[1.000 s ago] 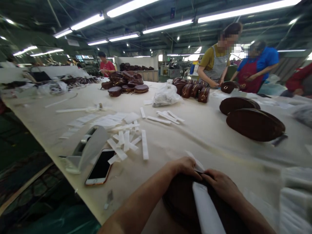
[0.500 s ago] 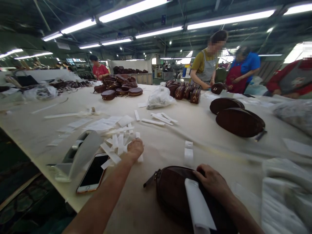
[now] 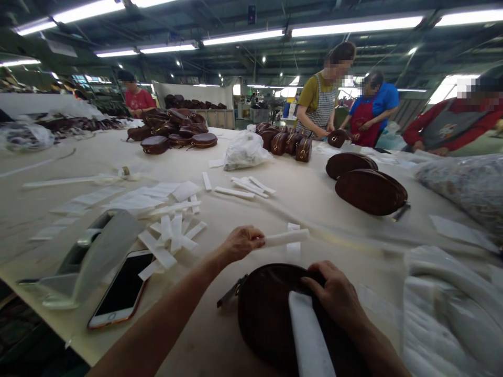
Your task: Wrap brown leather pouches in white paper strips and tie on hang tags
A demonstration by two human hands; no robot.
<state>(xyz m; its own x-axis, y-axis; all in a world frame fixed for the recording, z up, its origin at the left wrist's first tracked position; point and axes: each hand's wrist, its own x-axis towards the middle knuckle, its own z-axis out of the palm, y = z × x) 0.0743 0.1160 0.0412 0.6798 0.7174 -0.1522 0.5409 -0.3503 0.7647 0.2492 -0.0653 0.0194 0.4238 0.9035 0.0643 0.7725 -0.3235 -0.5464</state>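
My left hand point(image 3: 241, 243) pinches one end of a white strip point(image 3: 286, 238), which points right above the table. Below it lies a dark brown oval leather bag point(image 3: 261, 314) with a zipper pull at its left end. My right hand point(image 3: 336, 296) grips the bag's upper edge, thumb on the near face. A wider white strip point(image 3: 310, 335) lies across that face; its lower end runs out of view. Behind the held strip, a small white piece point(image 3: 294, 250) rests on the table. Loose white strips point(image 3: 175, 233) are heaped to the left of my left hand.
A phone point(image 3: 120, 290) and a grey-green object with a translucent side point(image 3: 98, 251) lie at left. Two brown bags point(image 3: 371, 193) stand at right, near plastic wrapping point(image 3: 440, 314). Further back are piled bags point(image 3: 173, 128), a white plastic bag point(image 3: 245, 149) and several co-workers.
My left hand has moved right from the heap of strips, carrying one white strip. My right hand stays on the bag. The whole view has shifted slightly.
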